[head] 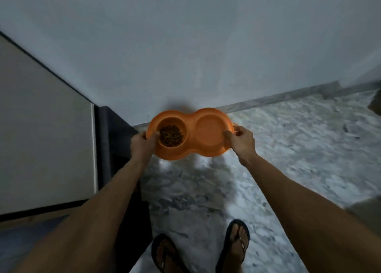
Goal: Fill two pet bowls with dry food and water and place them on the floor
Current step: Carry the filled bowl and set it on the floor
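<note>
At the 6 o'clock edge two feet in black flip-flops, the left sandal [165,254] and the right sandal [235,246], stand on a grey-and-white marbled floor [288,149]. Two bare forearms run up from 7 and 5 o'clock toward the middle.

Just below the centre both hands hold an orange double bowl [190,147] level, clear of the floor. The left hand [142,144] grips its 9 o'clock end, with the thumb [154,136] laid over the rim and the fingers curled beneath, out of sight. The right hand [241,141] grips the 3 o'clock end the same way, its thumb over the rim and its fingers [237,128] wrapped round the outer edge.

The well on the 9 o'clock side holds a heap of brown dry food [171,135]. The well on the 3 o'clock side [209,131] shows a smooth orange bottom; whether water lies in it cannot be told.

At 9 o'clock stands a pale cabinet [41,128] with a dark side panel [107,128] next to the left hand.

Beyond the bowl a grey skirting strip [278,97] runs from the centre toward 3 o'clock along the foot of a plain pale wall [185,46], which fills the frame from 10 to 2 o'clock. A soft shadow of the bowl falls on the wall just above the rim.
</note>
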The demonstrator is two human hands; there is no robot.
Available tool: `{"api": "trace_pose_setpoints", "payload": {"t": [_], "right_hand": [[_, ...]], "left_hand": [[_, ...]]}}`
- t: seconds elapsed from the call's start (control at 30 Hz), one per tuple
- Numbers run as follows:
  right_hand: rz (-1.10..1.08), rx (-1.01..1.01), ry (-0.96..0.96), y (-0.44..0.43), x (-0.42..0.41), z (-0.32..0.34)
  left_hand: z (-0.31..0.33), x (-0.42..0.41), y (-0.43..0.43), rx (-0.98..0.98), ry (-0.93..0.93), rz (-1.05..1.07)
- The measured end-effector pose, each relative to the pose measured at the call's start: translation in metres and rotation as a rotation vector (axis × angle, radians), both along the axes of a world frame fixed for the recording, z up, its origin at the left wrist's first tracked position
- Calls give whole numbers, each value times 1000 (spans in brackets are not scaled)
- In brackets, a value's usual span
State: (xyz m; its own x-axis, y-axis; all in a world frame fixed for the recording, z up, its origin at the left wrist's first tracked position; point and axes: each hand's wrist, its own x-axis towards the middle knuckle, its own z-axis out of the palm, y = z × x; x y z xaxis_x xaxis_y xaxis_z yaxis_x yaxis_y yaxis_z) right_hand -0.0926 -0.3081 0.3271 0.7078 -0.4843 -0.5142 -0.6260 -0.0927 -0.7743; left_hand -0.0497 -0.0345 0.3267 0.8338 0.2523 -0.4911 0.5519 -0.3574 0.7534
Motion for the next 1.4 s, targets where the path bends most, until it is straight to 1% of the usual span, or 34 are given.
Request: {"api": "trace_pose_setpoints", "payload": {"t": [0.13, 0.3, 0.43, 0.57, 0.7, 0.83, 1.07, 1.17, 1.4], "right_hand": [[57, -2, 15, 0, 14, -101], [99, -8, 33, 21, 25, -213], [141, -45, 38, 53, 28, -285], [142, -82, 34, 85, 34, -335], [158, -77, 55, 102, 45, -369], [153, -103, 67, 110, 51, -389], [160, -145, 75, 113, 59, -402], [147, -134, 86, 113, 63, -404], [155, -145, 123, 113, 62, -409]], "left_hand": [[-92, 4, -2, 24, 51, 71], [-201, 6, 24, 45, 84, 124], [-268, 9, 50, 84, 102, 183], [-320, 12, 76, 147, 134, 204], [-358, 16, 89, 239, 170, 214], [-375, 18, 88, 303, 186, 226], [-392, 22, 81, 257, 192, 287], [-395, 22, 80, 277, 208, 291], [-401, 21, 78, 292, 173, 288]]}}
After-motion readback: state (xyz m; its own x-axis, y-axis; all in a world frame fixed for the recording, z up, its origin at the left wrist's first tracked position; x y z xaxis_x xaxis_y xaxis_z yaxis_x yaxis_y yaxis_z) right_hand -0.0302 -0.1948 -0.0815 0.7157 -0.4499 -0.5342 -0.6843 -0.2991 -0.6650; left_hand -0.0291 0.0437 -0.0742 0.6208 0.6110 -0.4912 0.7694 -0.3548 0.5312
